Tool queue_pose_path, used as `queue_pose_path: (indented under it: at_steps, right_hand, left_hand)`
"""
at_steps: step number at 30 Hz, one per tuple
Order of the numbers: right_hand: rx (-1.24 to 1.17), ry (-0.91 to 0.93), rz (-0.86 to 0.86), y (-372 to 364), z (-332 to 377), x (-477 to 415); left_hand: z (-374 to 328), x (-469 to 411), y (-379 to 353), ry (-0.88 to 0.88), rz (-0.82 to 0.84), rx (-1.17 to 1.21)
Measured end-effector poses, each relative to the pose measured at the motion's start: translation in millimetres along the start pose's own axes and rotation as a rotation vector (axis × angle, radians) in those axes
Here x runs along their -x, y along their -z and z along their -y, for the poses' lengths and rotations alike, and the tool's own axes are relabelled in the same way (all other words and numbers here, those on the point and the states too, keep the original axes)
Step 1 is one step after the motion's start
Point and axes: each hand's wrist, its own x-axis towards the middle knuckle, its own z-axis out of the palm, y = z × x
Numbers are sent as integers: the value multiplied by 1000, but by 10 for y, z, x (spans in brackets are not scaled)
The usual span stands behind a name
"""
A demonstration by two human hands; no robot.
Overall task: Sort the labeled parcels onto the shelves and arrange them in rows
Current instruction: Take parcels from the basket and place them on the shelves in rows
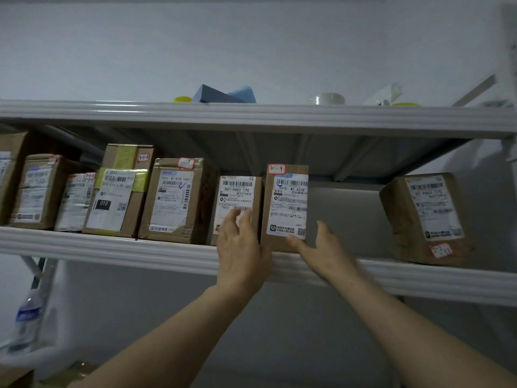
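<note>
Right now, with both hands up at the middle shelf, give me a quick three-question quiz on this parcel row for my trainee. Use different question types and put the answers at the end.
1. True or false: the 3-1-9 parcel touches the lone parcel at the right of the shelf.
2. The left hand lies flat against: A) the short parcel just left of 3-1-9; B) a tape roll; C) the parcel marked 010.
3. Where does the right hand touch the 3-1-9 parcel?

Key
1. False; a bare gap separates them.
2. A.
3. On its lower front, near the right edge.
</note>
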Motion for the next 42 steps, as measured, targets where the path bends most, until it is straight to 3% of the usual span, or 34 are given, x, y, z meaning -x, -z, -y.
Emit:
queue_pose_path:
  at_steps: [7, 14, 25, 32, 35, 42]
  right_hand:
    - [259, -110, -125, 449, -224, 601]
    - [435, -342, -275, 836, -243, 1314]
    - [492, -966, -378, 1172, 91, 4142]
    - [524, -1332, -659, 1712, 1255, 6367]
    - [537, -1473, -741, 1892, 2100, 7391]
    - [633, -1763, -1118, 2009, 4274, 9721]
  left_hand:
    - [-420, 299, -141, -325, 202, 7]
    - [-694, 674, -90, -552, 407, 275]
    - [-1009, 2424, 406, -678, 971, 587]
    - [-1620, 4074, 1822, -911, 1246, 836]
    - [-1864, 4814, 2768, -1037, 1351, 961]
    - [-1971, 6466, 5349, -1306, 1607, 1185]
